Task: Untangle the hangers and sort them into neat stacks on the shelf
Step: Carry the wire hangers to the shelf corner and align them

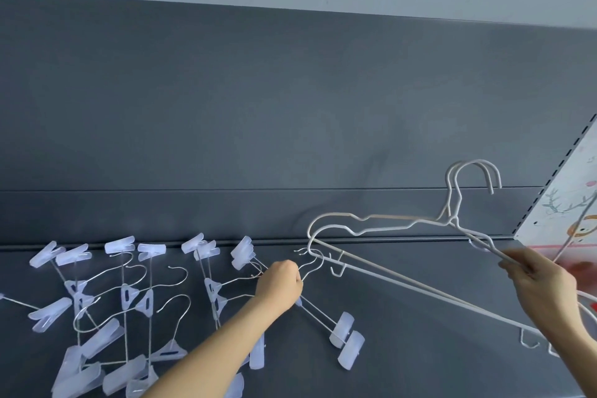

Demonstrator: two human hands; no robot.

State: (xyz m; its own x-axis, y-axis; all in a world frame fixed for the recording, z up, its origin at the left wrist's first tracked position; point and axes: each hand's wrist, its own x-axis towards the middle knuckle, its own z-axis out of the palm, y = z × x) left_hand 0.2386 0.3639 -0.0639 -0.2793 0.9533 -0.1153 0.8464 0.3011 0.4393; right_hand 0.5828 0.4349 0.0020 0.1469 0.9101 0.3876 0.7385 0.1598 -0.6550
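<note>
**A:** Where are the hangers?

**B:** Clip hangers point(129, 296) lie tangled on the shelf point(420, 349), nearest and leftward. The left hand point(281, 283) has its grip closed round some of their wire hooks. The right hand point(542, 294) pinches two white hangers point(451, 220) by a shoulder, raised off the shelf. Their far ends cross those hooks; whether they are snagged, I cannot tell.

**A:** How will they handle?

**B:** Light and springy, I'd judge, and the hooks catch. Hold them at the neck, not the clips. No bin or box shows.
</note>
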